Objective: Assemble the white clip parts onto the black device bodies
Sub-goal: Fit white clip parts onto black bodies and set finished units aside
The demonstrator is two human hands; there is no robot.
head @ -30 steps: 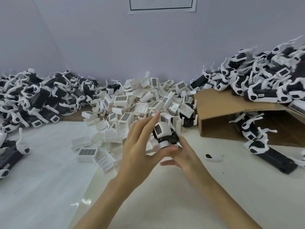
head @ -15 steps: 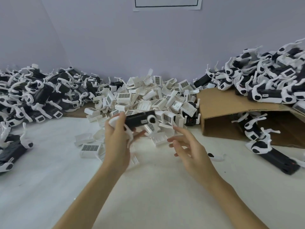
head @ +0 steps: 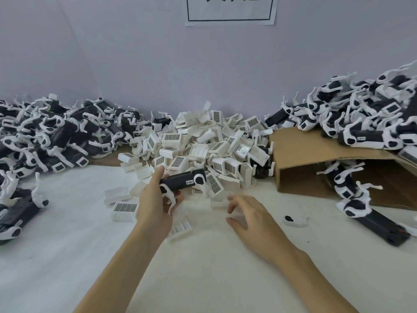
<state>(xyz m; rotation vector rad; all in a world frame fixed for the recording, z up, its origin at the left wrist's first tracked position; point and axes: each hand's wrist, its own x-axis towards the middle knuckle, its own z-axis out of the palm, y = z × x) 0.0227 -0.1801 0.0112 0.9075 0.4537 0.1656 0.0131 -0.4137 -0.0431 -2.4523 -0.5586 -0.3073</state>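
Left hand [head: 153,208] fingers gripping black device body [head: 182,182], right hand [head: 250,219] fingers spread, bare table [head: 203,267] beneath.

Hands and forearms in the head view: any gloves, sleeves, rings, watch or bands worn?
None visible. The left hand and right hand are bare, without gloves or rings. Both forearms are uncovered to the frame's lower edge, with no sleeve, watch or band.

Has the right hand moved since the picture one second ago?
Yes. The right hand was up at the black device body beside the left hand; now it is lower, open above the white table, nearer the brown cardboard box.
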